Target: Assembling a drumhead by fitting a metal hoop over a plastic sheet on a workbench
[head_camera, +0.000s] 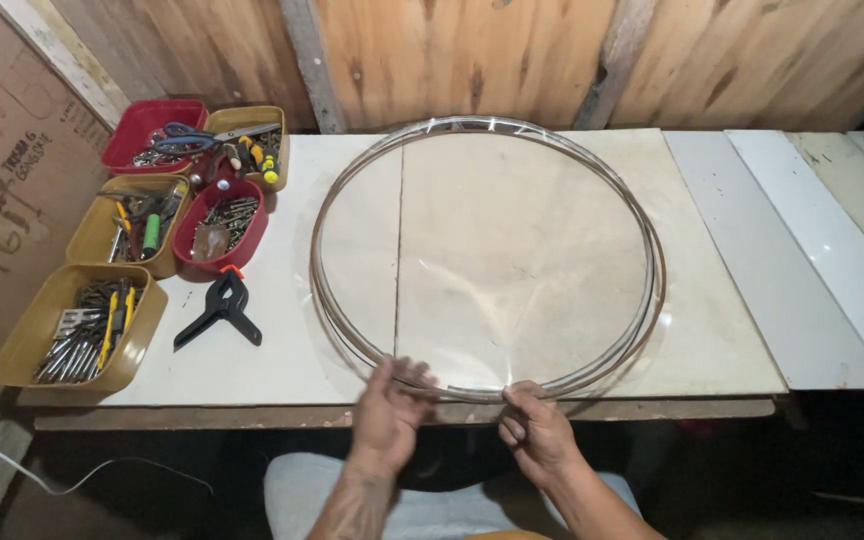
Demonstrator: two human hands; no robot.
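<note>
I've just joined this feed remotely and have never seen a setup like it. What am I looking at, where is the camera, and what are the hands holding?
There is no machine here: a person works with bare hands, and the one camera sits on their head, looking down. The left hand and right hand both grip the near edge of a large metal hoop lying flat on the pale worktable. To the left stand yellow and red trays of tools, with scissors on top of the far ones, and a black spring clamp beside them.
</note>
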